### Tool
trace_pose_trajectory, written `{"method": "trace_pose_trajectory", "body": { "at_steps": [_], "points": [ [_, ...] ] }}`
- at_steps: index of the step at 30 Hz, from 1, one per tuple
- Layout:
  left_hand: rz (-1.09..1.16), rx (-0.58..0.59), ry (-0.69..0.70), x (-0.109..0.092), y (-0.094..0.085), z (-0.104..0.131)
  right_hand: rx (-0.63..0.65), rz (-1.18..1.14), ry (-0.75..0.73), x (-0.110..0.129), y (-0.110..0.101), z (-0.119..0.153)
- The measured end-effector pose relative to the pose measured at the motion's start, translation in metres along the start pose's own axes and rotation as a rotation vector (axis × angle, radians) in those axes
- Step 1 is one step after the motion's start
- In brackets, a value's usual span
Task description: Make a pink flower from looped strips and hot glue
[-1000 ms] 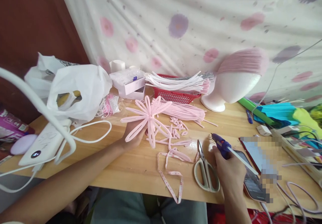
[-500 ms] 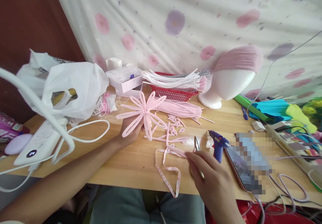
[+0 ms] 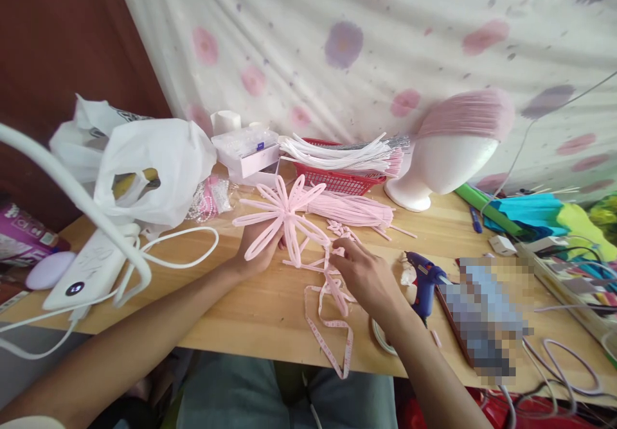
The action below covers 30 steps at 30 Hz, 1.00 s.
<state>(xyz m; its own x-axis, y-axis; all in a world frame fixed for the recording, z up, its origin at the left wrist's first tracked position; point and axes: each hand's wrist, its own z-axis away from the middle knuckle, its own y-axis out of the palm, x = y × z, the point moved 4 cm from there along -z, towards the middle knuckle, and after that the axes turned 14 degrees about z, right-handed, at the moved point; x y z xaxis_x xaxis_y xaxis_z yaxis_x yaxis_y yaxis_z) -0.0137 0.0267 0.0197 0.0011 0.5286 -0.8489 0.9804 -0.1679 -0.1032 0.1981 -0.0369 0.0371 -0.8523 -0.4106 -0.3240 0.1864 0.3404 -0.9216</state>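
Note:
In my left hand (image 3: 258, 249), closed around its underside, is a flower (image 3: 289, 217) of looped pink pipe cleaners, its petals fanned out toward me. My right hand (image 3: 361, 271) is just right of the flower, fingers curled and pinched on a pink pipe cleaner (image 3: 336, 294) that hangs below them beside the lowest petals. The exact grip point is partly covered by the fingers. Under and beyond the hand lie small twisted pink pieces (image 3: 339, 228). A pink measuring tape (image 3: 348, 345) trails toward the table's front edge.
A bundle of pink pipe cleaners (image 3: 354, 209) lies before a red basket (image 3: 337, 180). A blue glue gun (image 3: 424, 284) and a phone (image 3: 453, 323) are at right. A white foam head (image 3: 448, 162) stands behind. Plastic bag (image 3: 154, 191), power bank (image 3: 91, 268) and white cable are left.
My right hand has moved up and left, from the pipe cleaner's lower end to its upper part near the flower. My left hand still holds the flower. The view has shifted slightly.

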Motion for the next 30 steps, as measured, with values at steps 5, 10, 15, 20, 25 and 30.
{"method": "trace_pose_trajectory", "body": {
  "at_steps": [5,10,15,20,25,30],
  "points": [
    [0.052,-0.018,-0.064,-0.001,0.002,0.001,-0.263,-0.043,0.130,-0.012,-0.050,0.025],
    [0.082,-0.039,-0.088,-0.001,0.002,0.004,-0.342,-0.214,0.493,-0.031,-0.085,0.039],
    [0.094,-0.024,-0.078,0.000,0.004,0.002,-0.183,-0.654,0.898,-0.045,-0.065,0.047],
    [0.097,-0.032,-0.113,0.002,0.004,0.002,-0.045,-1.152,0.864,-0.036,-0.032,0.037],
    [0.110,-0.002,-0.085,0.005,0.003,0.003,-0.236,-1.447,1.002,-0.030,-0.009,0.021],
    [0.097,0.037,-0.072,0.003,0.006,0.004,-0.418,-1.622,1.005,0.006,0.002,0.000]
  ]
}}
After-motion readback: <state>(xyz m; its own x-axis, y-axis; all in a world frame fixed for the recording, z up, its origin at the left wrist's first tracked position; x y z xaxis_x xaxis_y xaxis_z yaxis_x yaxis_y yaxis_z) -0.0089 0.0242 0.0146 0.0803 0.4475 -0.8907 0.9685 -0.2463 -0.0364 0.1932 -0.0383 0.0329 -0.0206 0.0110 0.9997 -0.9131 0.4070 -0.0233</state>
